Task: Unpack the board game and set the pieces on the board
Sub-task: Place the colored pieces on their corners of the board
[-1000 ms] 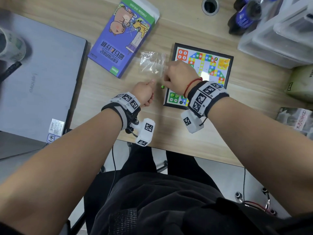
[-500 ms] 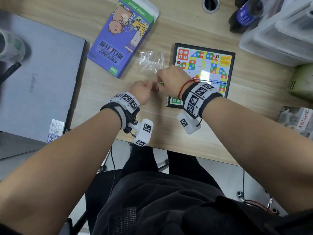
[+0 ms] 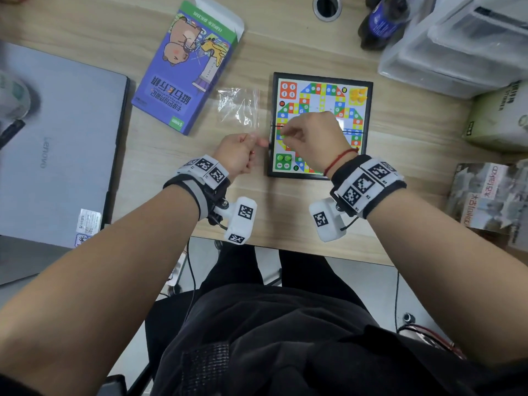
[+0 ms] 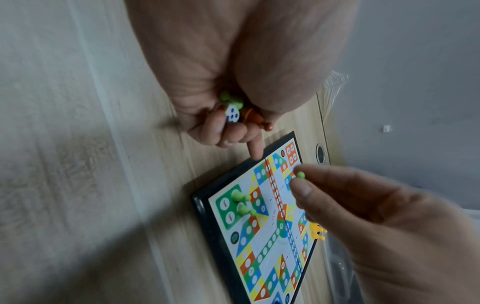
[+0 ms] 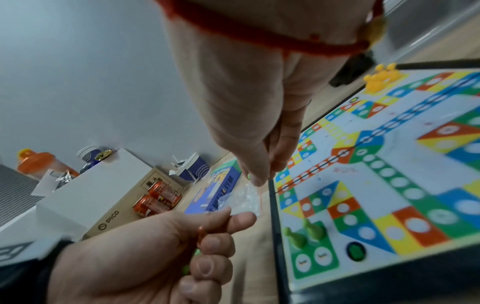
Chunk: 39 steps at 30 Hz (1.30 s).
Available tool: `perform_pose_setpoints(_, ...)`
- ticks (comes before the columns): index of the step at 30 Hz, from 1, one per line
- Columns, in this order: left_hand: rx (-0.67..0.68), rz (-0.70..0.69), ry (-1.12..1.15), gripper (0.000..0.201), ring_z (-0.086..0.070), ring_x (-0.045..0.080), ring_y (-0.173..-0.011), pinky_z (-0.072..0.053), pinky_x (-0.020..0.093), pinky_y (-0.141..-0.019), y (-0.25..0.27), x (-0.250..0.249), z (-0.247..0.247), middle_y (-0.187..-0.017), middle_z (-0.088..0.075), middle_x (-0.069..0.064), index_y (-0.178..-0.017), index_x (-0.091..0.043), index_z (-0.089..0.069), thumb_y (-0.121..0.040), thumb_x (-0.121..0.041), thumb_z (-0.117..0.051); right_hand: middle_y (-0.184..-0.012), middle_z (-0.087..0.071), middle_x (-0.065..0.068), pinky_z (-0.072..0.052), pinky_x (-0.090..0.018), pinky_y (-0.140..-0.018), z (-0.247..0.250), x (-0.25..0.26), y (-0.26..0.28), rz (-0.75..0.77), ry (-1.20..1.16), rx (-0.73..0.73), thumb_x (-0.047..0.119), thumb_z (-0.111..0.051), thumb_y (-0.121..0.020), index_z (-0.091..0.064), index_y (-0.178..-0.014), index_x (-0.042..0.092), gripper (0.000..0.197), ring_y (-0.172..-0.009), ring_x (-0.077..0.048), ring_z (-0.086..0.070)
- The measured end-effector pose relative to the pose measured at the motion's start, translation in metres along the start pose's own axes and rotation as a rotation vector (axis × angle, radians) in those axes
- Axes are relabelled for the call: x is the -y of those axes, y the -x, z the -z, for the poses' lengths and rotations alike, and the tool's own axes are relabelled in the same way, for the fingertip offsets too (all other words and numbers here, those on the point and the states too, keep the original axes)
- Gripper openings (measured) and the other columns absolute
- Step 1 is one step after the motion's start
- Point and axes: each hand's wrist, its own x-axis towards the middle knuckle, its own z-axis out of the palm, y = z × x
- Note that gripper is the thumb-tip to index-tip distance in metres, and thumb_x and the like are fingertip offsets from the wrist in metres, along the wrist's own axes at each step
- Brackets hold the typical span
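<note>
The black-framed ludo board (image 3: 320,76) lies flat on the desk. Two green pawns (image 3: 283,158) stand in its green corner, and several yellow pawns (image 3: 358,94) in the yellow corner. My right hand (image 3: 285,133) hovers over the board's left side and pinches one green pawn (image 4: 300,175) between thumb and finger. Just left of the board, my left hand (image 3: 257,144) is curled round a white die (image 4: 232,114) and some green and orange pawns. Its index fingertip (image 4: 255,153) touches the board's left edge.
An empty clear bag (image 3: 238,107) and the purple game box (image 3: 185,67) lie left of the board. A closed laptop (image 3: 57,144) fills the far left. Clear bins (image 3: 463,38), a bottle (image 3: 380,18) and packets (image 3: 497,115) crowd the right. The desk's front edge is near my wrists.
My right hand went left to my left hand, took a green pawn from it, and came back over the board. The left hand stayed beside the board.
</note>
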Motion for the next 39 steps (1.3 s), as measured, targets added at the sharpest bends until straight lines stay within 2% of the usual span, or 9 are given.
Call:
perform_pose_setpoints(5, 0.009, 0.058, -0.049, 0.038, -0.031, 0.008, -0.037, -0.023, 0.018, -0.035, 0.005, 0.007, -0.014, -0.058, -0.037, 0.001, -0.083, -0.01, -0.064, -0.105, -0.025, -0.037, -0.091, -0.06, -0.002, -0.044, -0.026, -0.075, -0.014, -0.021, 0.035, -0.039, -0.072, -0.135, 0.019, -0.069, -0.084, -0.072, -0.094, 0.016, 0.011, -0.076, -0.011, -0.053)
perform_pose_setpoints(8, 0.003, 0.087, -0.059, 0.039, -0.033, 0.011, -0.043, -0.024, 0.019, -0.037, 0.006, 0.013, -0.021, -0.058, -0.039, 0.002, -0.079, -0.01, -0.062, -0.105, -0.024, -0.037, -0.082, -0.067, 0.002, -0.053, -0.029, -0.077, -0.028, -0.024, 0.05, -0.076, -0.12, -0.124, 0.018, -0.067, -0.082, -0.068, -0.092, 0.016, 0.01, -0.069, -0.009, -0.058)
perform_pose_setpoints(12, 0.004, 0.131, -0.007, 0.04, -0.036, 0.013, -0.048, -0.027, 0.019, -0.039, 0.009, 0.017, -0.026, -0.06, -0.04, 0.004, -0.077, -0.007, -0.061, -0.105, -0.022, -0.036, -0.075, -0.068, 0.004, -0.055, -0.033, -0.076, -0.048, -0.026, 0.053, -0.112, -0.115, -0.068, 0.021, -0.066, -0.08, -0.067, -0.087, 0.018, 0.008, -0.069, -0.011, -0.062)
perform_pose_setpoints(25, 0.024, 0.159, 0.006, 0.038, -0.041, 0.014, -0.051, -0.032, 0.021, -0.046, 0.011, 0.019, -0.022, -0.064, -0.045, 0.005, -0.081, -0.006, -0.061, -0.105, -0.023, -0.036, -0.078, -0.07, 0.002, -0.055, -0.035, -0.077, -0.054, -0.026, 0.041, -0.184, -0.175, -0.071, 0.028, -0.073, -0.08, -0.07, -0.088, 0.016, 0.015, -0.074, -0.013, -0.064)
perform_pose_setpoints(28, 0.039, 0.17, 0.023, 0.039, -0.044, 0.015, -0.053, -0.035, 0.021, -0.048, 0.012, 0.017, -0.023, -0.065, -0.048, 0.006, -0.083, -0.004, -0.062, -0.105, -0.023, -0.035, -0.076, -0.068, 0.002, -0.054, -0.034, -0.075, -0.053, -0.028, 0.042, -0.19, -0.176, -0.063, 0.036, -0.078, -0.075, -0.068, -0.083, 0.017, 0.023, -0.073, -0.013, -0.062)
perform_pose_setpoints(31, 0.062, 0.194, 0.048, 0.044, -0.048, 0.016, -0.056, -0.041, 0.021, -0.051, 0.015, 0.013, -0.023, -0.067, -0.053, 0.007, -0.085, -0.002, -0.064, -0.105, -0.027, -0.035, -0.075, -0.063, 0.003, -0.049, -0.026, -0.068, -0.046, -0.032, 0.046, -0.149, -0.185, -0.15, 0.048, -0.078, -0.072, -0.062, -0.082, 0.019, 0.034, -0.071, -0.011, -0.058)
perform_pose_setpoints(34, 0.104, 0.204, 0.071, 0.056, -0.048, 0.014, -0.054, -0.04, 0.022, -0.053, 0.016, 0.01, -0.023, -0.067, -0.056, 0.007, -0.084, -0.003, -0.066, -0.105, -0.04, -0.029, -0.079, -0.059, 0.004, -0.043, -0.023, -0.067, -0.036, -0.022, 0.045, -0.029, -0.185, -0.18, 0.045, -0.074, -0.077, -0.065, -0.09, 0.02, 0.03, -0.069, -0.008, -0.051)
perform_pose_setpoints(36, 0.137, 0.191, 0.1, 0.059, -0.047, 0.015, -0.054, -0.039, 0.023, -0.053, 0.018, 0.009, -0.023, -0.069, -0.058, 0.009, -0.083, -0.003, -0.064, -0.105, -0.044, -0.027, -0.085, -0.058, 0.001, -0.046, -0.027, -0.07, -0.034, -0.011, 0.042, 0.066, -0.178, -0.101, 0.037, -0.073, -0.08, -0.068, -0.099, 0.02, 0.026, -0.072, -0.009, -0.05)
perform_pose_setpoints(39, 0.13, 0.181, 0.203, 0.054, -0.048, 0.018, -0.051, -0.043, 0.025, -0.05, 0.021, 0.004, -0.025, -0.069, -0.057, 0.011, -0.08, -0.004, -0.058, -0.104, -0.044, -0.031, -0.096, -0.059, -0.007, -0.052, -0.039, -0.077, -0.037, 0.0, 0.036, 0.137, -0.11, 0.04, 0.021, -0.069, -0.082, -0.069, -0.106, 0.017, 0.025, -0.083, -0.023, -0.061)
